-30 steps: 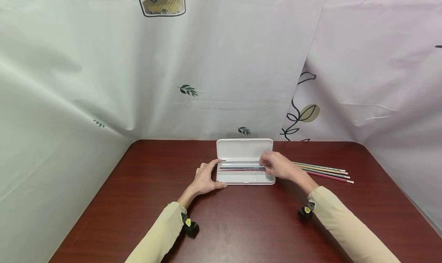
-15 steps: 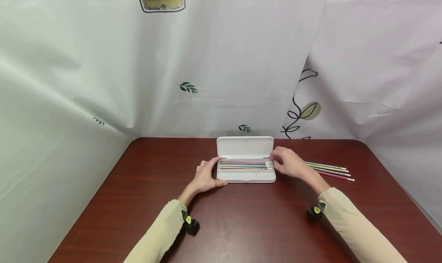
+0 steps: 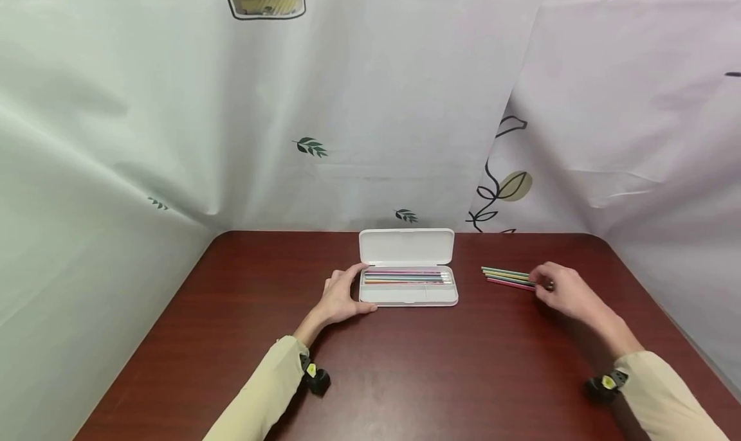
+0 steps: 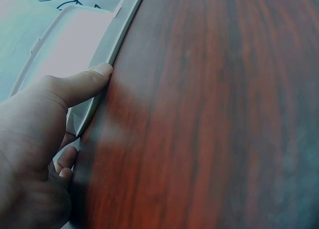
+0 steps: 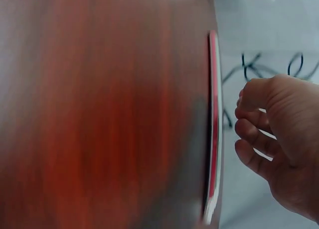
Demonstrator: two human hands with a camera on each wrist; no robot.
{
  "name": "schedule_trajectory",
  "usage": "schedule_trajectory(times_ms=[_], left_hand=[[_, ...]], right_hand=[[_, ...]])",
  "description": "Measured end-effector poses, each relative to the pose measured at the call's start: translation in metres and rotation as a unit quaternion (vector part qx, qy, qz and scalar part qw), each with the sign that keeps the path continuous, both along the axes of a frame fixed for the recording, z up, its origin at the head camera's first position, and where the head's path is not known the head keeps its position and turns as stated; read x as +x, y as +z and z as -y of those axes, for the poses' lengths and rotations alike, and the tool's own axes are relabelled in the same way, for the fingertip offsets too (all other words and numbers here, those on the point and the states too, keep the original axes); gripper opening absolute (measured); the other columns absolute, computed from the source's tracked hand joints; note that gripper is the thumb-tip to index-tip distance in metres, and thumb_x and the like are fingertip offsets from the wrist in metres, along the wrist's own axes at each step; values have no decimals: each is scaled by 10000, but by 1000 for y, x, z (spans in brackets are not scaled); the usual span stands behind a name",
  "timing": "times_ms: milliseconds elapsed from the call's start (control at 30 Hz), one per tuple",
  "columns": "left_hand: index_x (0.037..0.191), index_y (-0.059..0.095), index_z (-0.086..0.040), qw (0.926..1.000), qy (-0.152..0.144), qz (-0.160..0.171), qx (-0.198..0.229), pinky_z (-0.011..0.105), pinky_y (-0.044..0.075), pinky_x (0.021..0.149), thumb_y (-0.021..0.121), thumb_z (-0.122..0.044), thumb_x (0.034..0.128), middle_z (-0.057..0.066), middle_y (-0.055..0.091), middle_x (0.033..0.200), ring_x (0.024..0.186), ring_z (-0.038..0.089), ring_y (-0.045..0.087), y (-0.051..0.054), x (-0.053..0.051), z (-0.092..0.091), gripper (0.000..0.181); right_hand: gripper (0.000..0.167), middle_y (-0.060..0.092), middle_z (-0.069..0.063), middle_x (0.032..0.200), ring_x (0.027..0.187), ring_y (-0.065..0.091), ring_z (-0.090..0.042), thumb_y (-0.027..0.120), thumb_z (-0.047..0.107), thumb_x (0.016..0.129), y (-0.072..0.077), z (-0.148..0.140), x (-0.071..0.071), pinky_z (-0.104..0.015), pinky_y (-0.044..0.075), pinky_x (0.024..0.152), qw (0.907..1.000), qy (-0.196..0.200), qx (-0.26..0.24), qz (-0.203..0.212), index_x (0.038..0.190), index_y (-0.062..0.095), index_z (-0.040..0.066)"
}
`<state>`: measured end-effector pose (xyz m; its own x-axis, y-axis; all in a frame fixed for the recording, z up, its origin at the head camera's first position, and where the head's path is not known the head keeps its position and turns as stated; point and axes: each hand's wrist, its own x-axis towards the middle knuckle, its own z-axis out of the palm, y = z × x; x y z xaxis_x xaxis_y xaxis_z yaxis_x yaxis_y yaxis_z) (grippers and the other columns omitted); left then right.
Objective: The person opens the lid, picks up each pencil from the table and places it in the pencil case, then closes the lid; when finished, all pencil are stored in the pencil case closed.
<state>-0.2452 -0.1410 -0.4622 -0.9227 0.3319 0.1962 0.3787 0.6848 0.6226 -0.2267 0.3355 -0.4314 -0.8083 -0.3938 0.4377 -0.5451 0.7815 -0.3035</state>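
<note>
A white pencil case [image 3: 393, 294] lies with its lid raised at the back of the table. Several pencils [image 3: 403, 278] lie side by side in its rear compartment. My left hand [image 3: 340, 299] holds the case's left end, the thumb on the front edge and a finger at the back. In the left wrist view, the thumb of that hand [image 4: 37, 119] presses the case rim. My right hand [image 3: 570, 293] is over the right ends of several loose pencils [image 3: 505, 276]. The right wrist view shows this hand [image 5: 289, 134] with loosely bent fingers, apart from a red pencil [image 5: 215, 114].
The dark red-brown wooden table [image 3: 405, 364] has rounded back corners. A pale curtain [image 3: 370, 107] with plant drawings hangs directly behind its back edge. The front compartment of the case has a small divider.
My right hand has let go of pencils in the case and moved right to the loose pencils. The pencils in the case now lie flat. My left hand stays on the case.
</note>
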Motion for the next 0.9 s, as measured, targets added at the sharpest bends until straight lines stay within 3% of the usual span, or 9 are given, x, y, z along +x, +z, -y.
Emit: schedule_trajectory(times_ms=[133,367,900], left_hand=[[1453,489,-131,10000,17,-22,-13,469,304,946,914,-296,692,93,609,1267,1129,299,453,0,0,1,887],[1454,487,-123,10000,-37,-29,-5,478,302,945,911,-296,696,104,612,1256,1118,304,454,1,1,1,886],[1444,496,-120,9999,-39,-123,14,482,309,928,909,-303,687,96,625,1204,1109,299,463,0,0,1,881]], right_hand=[[237,610,20,839,730,562,-174,771,-92,708,-2,-22,11,-389,467,626,9988,-343,182,285,864,676,58],[256,596,19,840,715,529,-154,788,-91,686,-5,-42,21,-381,450,615,9978,-520,343,221,858,673,60],[265,581,8,835,701,497,-138,790,-90,672,-13,-49,20,-366,432,596,9970,-508,534,237,860,669,53]])
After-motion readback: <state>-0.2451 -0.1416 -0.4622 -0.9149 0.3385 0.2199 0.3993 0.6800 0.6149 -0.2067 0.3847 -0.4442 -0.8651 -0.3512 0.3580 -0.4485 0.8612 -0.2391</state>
